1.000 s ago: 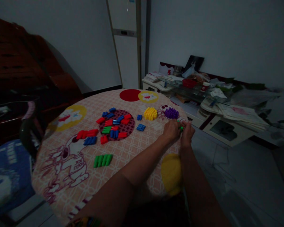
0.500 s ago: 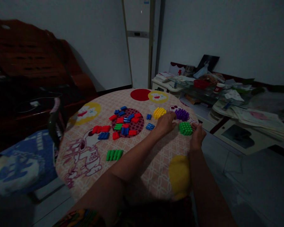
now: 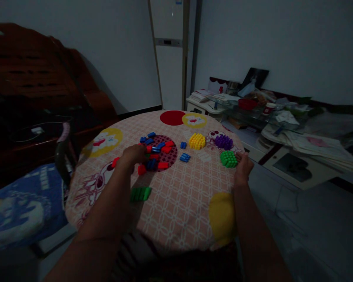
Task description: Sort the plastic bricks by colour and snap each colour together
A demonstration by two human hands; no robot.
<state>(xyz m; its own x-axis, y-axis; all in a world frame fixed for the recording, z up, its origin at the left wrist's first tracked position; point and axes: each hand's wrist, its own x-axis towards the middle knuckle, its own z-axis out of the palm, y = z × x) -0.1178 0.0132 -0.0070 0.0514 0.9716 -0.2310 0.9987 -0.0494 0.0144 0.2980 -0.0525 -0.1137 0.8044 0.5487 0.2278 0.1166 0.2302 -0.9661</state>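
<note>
My left hand (image 3: pixel 134 153) is stretched over the pile of loose red and blue pegs (image 3: pixel 157 150) on the round table (image 3: pixel 176 196); its fingers curl down onto the pieces, and what they grip is hidden. My right hand (image 3: pixel 242 167) rests at the table's right edge, just beside a green peg cluster (image 3: pixel 228 158), fingers loosely curled. A yellow cluster (image 3: pixel 197 141) and a purple cluster (image 3: pixel 223 141) stand farther back. A row of green pegs (image 3: pixel 140 193) lies near my left forearm.
The table carries a patterned cloth with cartoon prints. A dark wooden sofa (image 3: pixel 32 86) stands at the left, with a blue cushion (image 3: pixel 14 203) below it. A cluttered low cabinet (image 3: pixel 267 117) sits at the right, and a tall white unit (image 3: pixel 170 55) behind.
My left hand moved left from the yellow and green clusters to the red and blue pile. The right hand stayed beside the green cluster, which it had set down earlier.
</note>
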